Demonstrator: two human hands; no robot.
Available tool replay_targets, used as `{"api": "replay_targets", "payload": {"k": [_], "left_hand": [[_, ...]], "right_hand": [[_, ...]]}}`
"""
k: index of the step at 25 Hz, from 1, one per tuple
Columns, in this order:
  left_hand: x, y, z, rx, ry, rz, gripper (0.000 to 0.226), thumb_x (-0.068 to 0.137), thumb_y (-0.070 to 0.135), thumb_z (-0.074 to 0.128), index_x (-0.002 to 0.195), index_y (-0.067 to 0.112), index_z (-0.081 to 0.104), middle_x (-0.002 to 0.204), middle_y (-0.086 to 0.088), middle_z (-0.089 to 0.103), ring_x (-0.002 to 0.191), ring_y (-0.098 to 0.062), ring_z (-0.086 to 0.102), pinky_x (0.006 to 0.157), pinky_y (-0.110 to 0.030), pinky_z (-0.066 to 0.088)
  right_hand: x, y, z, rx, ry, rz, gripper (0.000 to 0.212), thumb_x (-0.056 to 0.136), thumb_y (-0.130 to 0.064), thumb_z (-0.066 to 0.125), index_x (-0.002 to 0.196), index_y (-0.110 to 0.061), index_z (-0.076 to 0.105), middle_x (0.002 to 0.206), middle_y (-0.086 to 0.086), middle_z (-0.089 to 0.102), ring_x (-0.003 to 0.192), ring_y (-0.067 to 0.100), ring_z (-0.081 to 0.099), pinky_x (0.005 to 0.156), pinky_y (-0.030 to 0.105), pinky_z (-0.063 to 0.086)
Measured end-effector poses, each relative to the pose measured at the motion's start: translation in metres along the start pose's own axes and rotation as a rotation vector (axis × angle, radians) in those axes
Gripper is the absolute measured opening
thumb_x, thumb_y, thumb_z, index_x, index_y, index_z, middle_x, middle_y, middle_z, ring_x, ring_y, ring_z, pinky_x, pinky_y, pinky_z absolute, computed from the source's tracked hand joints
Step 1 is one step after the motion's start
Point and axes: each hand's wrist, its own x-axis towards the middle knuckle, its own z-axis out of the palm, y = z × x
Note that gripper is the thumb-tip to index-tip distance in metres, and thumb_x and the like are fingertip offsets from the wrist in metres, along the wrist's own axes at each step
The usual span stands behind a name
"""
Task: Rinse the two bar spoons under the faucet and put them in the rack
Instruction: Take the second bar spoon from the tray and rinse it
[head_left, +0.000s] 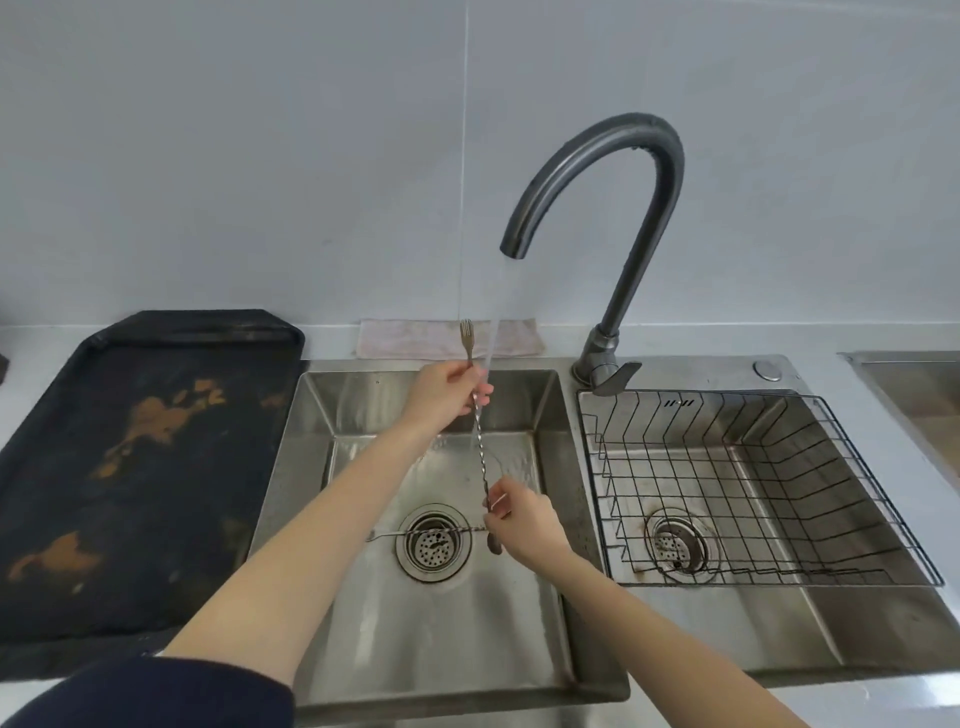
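A long twisted bar spoon (480, 444) with a fork end pointing up stands nearly upright in the water stream over the left sink basin (550, 410). My left hand (447, 397) grips it near the fork end. My right hand (522, 517) pinches its lower part, and the bowl shows just below that hand. The second bar spoon (415, 533) lies flat on the basin floor across the drain. Water runs from the dark gooseneck faucet (623, 208). The black wire rack (753, 483) sits in the right basin with nothing in it.
A black stained mat (130, 467) covers the counter to the left of the sinks. A folded pale cloth (447, 338) lies against the wall behind the left basin. The faucet lever (618, 376) points right. Another steel edge (909, 384) shows at the far right.
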Motion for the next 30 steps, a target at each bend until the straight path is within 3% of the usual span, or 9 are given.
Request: {"api": "replay_targets", "payload": {"k": [6,9,11,15,19,22,25,27,30], "left_hand": [[0.017,0.013,0.021,0.019,0.005,0.008,0.019,0.095,0.018,0.047,0.096,0.006,0.063,0.081,-0.002,0.065,0.064,-0.006,0.06,0.075,-0.026,0.054],[0.019,0.013,0.024,0.057,0.008,0.009,0.026,0.095,0.018,0.047,0.071,0.015,0.057,0.068,-0.001,0.062,0.052,-0.003,0.058,0.055,-0.013,0.05],[0.02,0.013,0.023,0.035,0.014,-0.016,0.021,0.095,0.017,0.047,0.08,0.01,0.061,0.071,0.0,0.063,0.057,-0.005,0.061,0.045,-0.007,0.048],[0.021,0.014,0.022,0.018,0.022,-0.075,0.019,0.094,0.009,0.047,0.111,0.007,0.055,0.076,0.006,0.067,0.054,0.0,0.066,0.052,-0.013,0.049],[0.018,0.014,0.02,-0.058,0.05,-0.048,0.021,0.098,0.021,0.039,0.086,0.017,0.055,0.077,0.0,0.067,0.044,0.002,0.064,0.049,-0.014,0.043],[0.018,0.014,0.018,-0.068,0.044,-0.059,0.026,0.097,0.025,0.041,0.082,0.015,0.061,0.074,0.003,0.066,0.05,0.0,0.065,0.054,-0.017,0.04],[0.017,0.012,0.017,-0.044,-0.003,-0.048,0.014,0.093,0.014,0.052,0.103,0.009,0.06,0.077,0.002,0.064,0.065,-0.008,0.062,0.057,-0.017,0.045],[0.015,0.007,0.017,-0.079,-0.012,-0.047,0.017,0.091,0.009,0.054,0.108,0.007,0.057,0.083,-0.002,0.066,0.056,0.001,0.065,0.052,-0.01,0.051],[0.01,-0.004,0.02,-0.085,-0.014,-0.103,0.018,0.091,0.01,0.054,0.108,0.006,0.058,0.099,-0.007,0.068,0.051,0.007,0.065,0.051,-0.005,0.051]], "right_hand": [[0.002,0.026,-0.017,0.029,0.03,-0.018,0.01,0.089,-0.017,0.058,0.098,-0.014,0.059,0.105,0.007,0.07,0.081,0.015,0.055,0.074,0.028,0.047],[-0.001,0.031,-0.022,0.04,0.046,-0.048,0.012,0.088,-0.018,0.06,0.099,-0.013,0.06,0.101,0.005,0.07,0.088,0.019,0.063,0.077,0.033,0.052],[-0.005,0.032,-0.023,0.037,0.056,-0.081,0.014,0.087,-0.018,0.062,0.099,-0.012,0.06,0.091,0.004,0.067,0.087,0.019,0.063,0.081,0.035,0.054],[-0.01,0.035,-0.023,0.053,0.048,-0.091,0.012,0.085,-0.018,0.064,0.084,-0.019,0.052,0.075,-0.005,0.058,0.067,0.021,0.063,0.073,0.04,0.058],[-0.016,0.033,-0.02,0.069,0.02,-0.081,0.013,0.087,-0.02,0.062,0.084,-0.02,0.05,0.066,-0.01,0.054,0.045,0.003,0.054,0.059,0.028,0.052],[-0.022,0.031,-0.016,0.083,0.011,-0.076,0.019,0.087,-0.022,0.063,0.076,-0.024,0.047,0.073,-0.006,0.058,0.05,0.008,0.058,0.063,0.027,0.052],[-0.022,0.029,-0.015,0.091,0.025,-0.076,0.021,0.086,-0.02,0.064,0.076,-0.025,0.047,0.075,-0.005,0.057,0.064,0.014,0.059,0.073,0.033,0.054],[-0.023,0.027,-0.018,0.115,0.024,-0.089,0.017,0.087,-0.018,0.064,0.081,-0.02,0.048,0.067,-0.008,0.052,0.057,0.01,0.055,0.063,0.023,0.049],[-0.022,0.025,-0.022,0.122,0.053,-0.107,0.016,0.086,-0.019,0.066,0.083,-0.019,0.05,0.066,-0.011,0.05,0.07,0.011,0.054,0.071,0.026,0.048]]}}
